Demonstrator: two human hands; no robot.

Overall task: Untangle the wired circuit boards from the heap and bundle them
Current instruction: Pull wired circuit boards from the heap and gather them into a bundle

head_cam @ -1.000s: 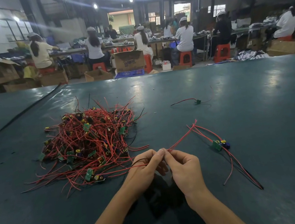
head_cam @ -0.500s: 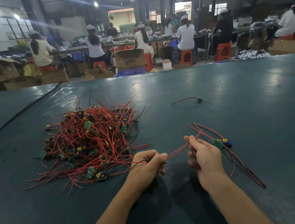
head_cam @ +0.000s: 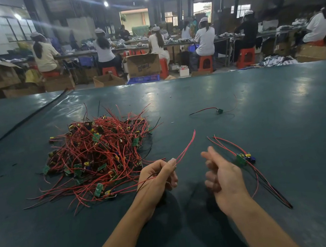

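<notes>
- The left hand (head_cam: 158, 180) pinched a pair of red wires (head_cam: 184, 148) in its fingers (head_cam: 170, 165), toward the desk's (head_cam: 285, 113) near edge.
- The right hand (head_cam: 222, 176) held nothing, its fingers loosely curled.
- The heap (head_cam: 98, 155) lay leftward, and separated boards (head_cam: 243, 158) lay rightward.

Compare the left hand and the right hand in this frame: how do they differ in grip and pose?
The left hand pinches red wires that trail toward the heap; the right hand holds nothing. The left hand's fingers curl tightly around the strands; the right hand's fingers are loosely bent, thumb raised. The left hand is nearer the heap, the right hand nearer the separated boards. Both are bare, over the green table.
</notes>
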